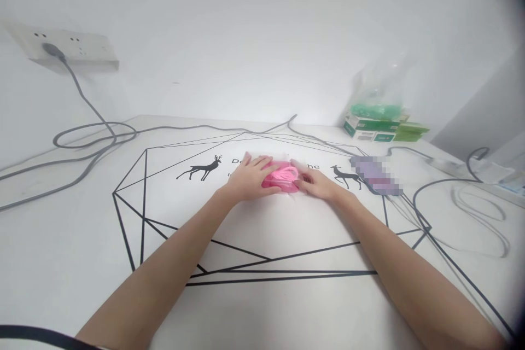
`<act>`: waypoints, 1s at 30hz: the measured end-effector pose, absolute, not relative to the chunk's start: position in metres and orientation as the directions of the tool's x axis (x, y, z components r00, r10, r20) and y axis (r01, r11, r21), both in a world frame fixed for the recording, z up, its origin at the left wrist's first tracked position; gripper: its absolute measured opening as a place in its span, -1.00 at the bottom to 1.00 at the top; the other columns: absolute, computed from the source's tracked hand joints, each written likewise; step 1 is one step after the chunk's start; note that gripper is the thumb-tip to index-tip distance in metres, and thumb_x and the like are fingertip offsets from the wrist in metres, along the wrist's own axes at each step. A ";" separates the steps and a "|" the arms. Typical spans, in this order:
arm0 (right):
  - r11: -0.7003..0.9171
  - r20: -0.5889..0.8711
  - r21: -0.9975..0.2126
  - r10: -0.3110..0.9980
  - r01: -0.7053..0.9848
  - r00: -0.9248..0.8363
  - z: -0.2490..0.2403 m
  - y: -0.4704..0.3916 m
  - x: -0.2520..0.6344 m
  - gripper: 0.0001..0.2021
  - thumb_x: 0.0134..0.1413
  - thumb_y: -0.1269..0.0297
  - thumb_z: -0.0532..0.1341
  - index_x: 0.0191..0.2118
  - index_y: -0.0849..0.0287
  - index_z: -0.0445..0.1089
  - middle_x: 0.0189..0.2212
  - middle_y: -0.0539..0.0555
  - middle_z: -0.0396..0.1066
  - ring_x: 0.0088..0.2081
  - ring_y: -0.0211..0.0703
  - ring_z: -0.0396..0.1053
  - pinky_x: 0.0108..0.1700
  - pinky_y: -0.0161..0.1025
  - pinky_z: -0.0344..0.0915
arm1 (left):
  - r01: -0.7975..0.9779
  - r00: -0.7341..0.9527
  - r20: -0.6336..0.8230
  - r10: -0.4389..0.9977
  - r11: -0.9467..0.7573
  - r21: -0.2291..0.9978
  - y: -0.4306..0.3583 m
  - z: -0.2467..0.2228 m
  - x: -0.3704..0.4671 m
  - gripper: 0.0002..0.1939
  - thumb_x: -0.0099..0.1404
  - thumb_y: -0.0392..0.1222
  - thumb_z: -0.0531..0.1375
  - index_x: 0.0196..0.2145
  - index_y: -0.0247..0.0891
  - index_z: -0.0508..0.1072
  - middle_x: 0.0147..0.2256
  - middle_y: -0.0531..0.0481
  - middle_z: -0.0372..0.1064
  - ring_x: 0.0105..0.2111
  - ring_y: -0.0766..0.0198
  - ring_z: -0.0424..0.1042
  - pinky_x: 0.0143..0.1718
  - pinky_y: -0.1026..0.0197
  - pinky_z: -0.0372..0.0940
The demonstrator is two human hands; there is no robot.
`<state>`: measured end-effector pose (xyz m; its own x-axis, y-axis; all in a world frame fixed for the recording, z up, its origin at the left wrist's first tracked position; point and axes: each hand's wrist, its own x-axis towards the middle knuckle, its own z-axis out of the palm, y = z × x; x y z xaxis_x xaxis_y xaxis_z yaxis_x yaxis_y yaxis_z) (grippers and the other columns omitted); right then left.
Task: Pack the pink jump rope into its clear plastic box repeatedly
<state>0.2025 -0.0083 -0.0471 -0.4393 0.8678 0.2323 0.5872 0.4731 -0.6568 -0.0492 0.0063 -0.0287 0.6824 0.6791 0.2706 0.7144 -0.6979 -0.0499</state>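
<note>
Between my hands, on the printed white tabletop, lies a pink package in clear plastic wrapping. A loop of bright pink cord shows through or on top of it; I cannot tell which. My left hand rests over the package's left part, its fingers stretched out and spread across the top, thumb along the near side. At the right end, my right hand has its fingers curled and pinched on the package's edge. The underside of the package is hidden.
A blurred purple, phone-shaped thing lies right of my right hand. Green-and-white boxes with a clear plastic bag stand at the back right. Grey cables run along the back and both sides. A wall socket strip is at left.
</note>
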 end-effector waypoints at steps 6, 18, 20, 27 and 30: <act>0.599 0.268 -0.508 0.793 0.620 -0.547 -0.038 -0.011 0.204 -0.40 0.20 -0.03 0.16 0.28 0.13 0.21 0.06 0.17 0.44 -0.15 -0.01 0.47 -0.09 -0.12 0.38 | 0.717 0.679 0.270 0.682 -0.695 -0.048 0.007 -0.029 -0.049 -0.24 0.32 0.39 -0.05 0.34 -0.03 0.10 0.30 -0.17 0.11 0.32 0.01 0.05 0.33 -0.27 -0.22; 0.612 0.241 -0.227 0.789 0.758 -0.565 -0.045 -0.009 0.211 -0.32 0.23 -0.14 0.08 0.36 0.06 0.08 0.38 0.17 -0.04 0.00 0.10 0.47 0.08 -0.04 0.34 | 0.719 0.679 0.257 0.688 -0.693 -0.044 0.008 -0.030 -0.049 -0.21 0.31 0.42 -0.09 0.32 -0.09 0.14 0.31 -0.16 0.10 0.33 0.03 0.03 0.35 -0.23 -0.26; 0.619 0.253 -0.241 0.784 0.748 -0.567 -0.045 -0.010 0.209 -0.35 0.24 -0.12 0.07 0.35 0.04 0.10 0.37 0.17 0.00 -0.02 0.08 0.49 0.07 -0.06 0.35 | 0.721 0.678 0.259 0.688 -0.691 -0.052 0.008 -0.030 -0.049 -0.21 0.31 0.42 -0.09 0.32 -0.09 0.14 0.30 -0.16 0.10 0.33 0.03 0.02 0.35 -0.23 -0.26; 0.598 0.267 -0.317 0.801 0.736 -0.536 -0.049 -0.010 0.197 -0.33 0.27 -0.07 0.06 0.40 -0.05 -0.08 0.34 0.10 0.09 -0.03 0.06 0.50 0.04 -0.06 0.39 | 0.729 0.666 0.278 0.693 -0.683 -0.045 0.009 -0.032 -0.048 -0.18 0.28 0.45 -0.08 0.33 -0.06 0.13 0.30 -0.11 0.12 0.32 -0.01 0.05 0.35 -0.23 -0.26; 0.606 0.267 -0.302 0.795 0.736 -0.544 -0.050 -0.009 0.196 -0.31 0.26 -0.06 0.08 0.41 -0.04 -0.11 0.36 0.10 0.05 0.10 0.13 0.41 0.11 0.00 0.34 | 0.729 0.667 0.277 0.692 -0.683 -0.048 0.009 -0.033 -0.048 -0.19 0.29 0.44 -0.07 0.33 -0.06 0.12 0.30 -0.11 0.11 0.31 -0.02 0.05 0.35 -0.24 -0.25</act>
